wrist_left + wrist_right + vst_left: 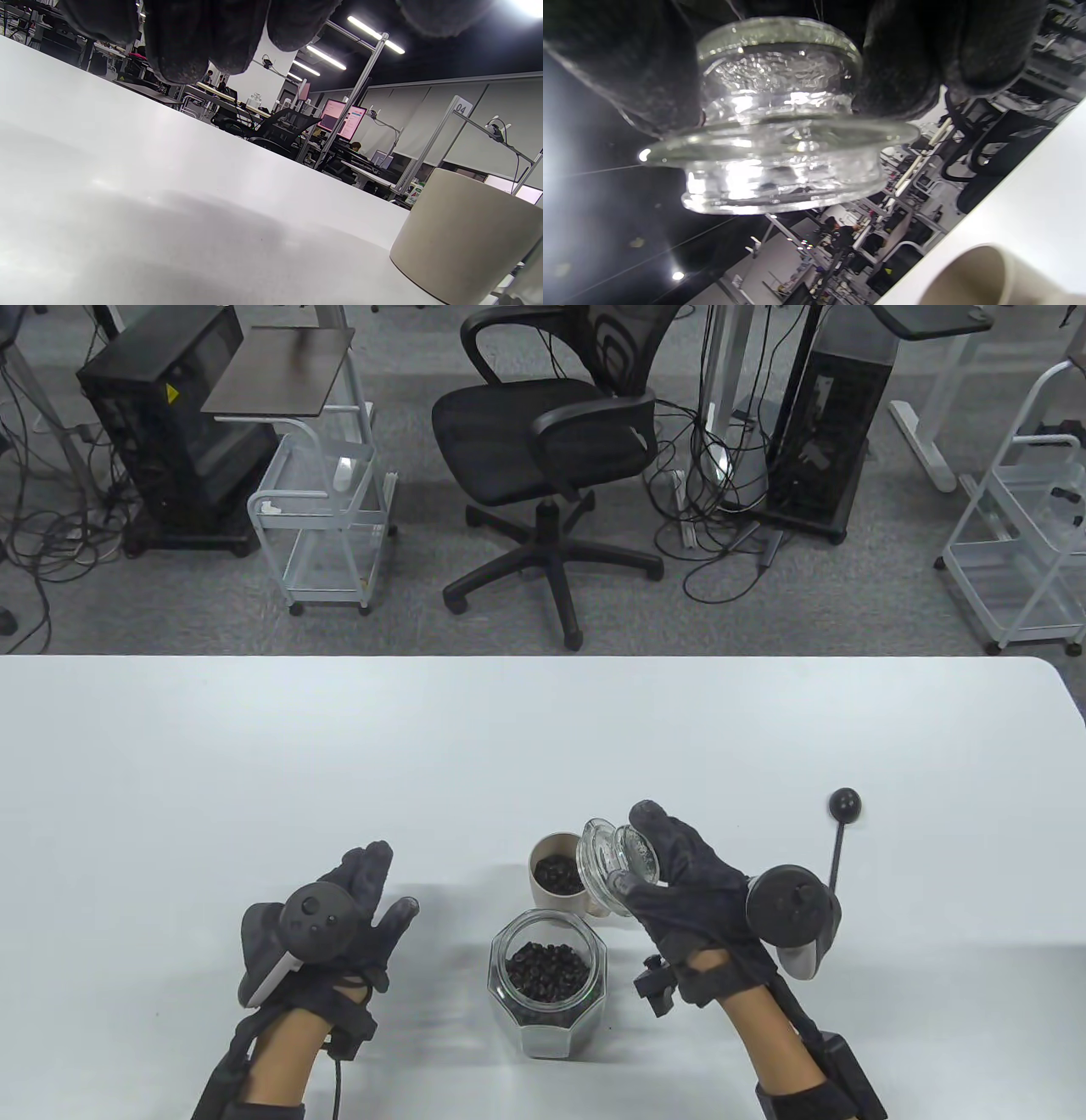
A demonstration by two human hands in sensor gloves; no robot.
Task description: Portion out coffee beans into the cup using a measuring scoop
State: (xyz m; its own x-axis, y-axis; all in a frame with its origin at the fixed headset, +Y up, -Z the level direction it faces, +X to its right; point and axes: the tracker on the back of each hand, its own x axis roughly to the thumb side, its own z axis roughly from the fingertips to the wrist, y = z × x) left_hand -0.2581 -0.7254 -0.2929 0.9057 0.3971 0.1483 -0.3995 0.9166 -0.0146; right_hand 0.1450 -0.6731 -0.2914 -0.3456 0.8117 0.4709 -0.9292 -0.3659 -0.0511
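A glass jar [548, 984] of dark coffee beans stands open near the table's front edge. Behind it sits a beige cup [556, 881] holding beans, also seen as the cup [466, 237] and the cup [980, 275]. My right hand [670, 865] grips the glass jar lid [612, 861] tilted in the air beside the cup; the lid [780, 127] fills the right wrist view. A black measuring scoop [842, 831] lies on the table to the right. My left hand [356, 899] hovers empty with relaxed fingers, left of the jar.
The white table [339, 746] reaches back to its far edge. Beyond it stand an office chair [551, 449], a wire cart [322, 517] and computer towers on grey carpet.
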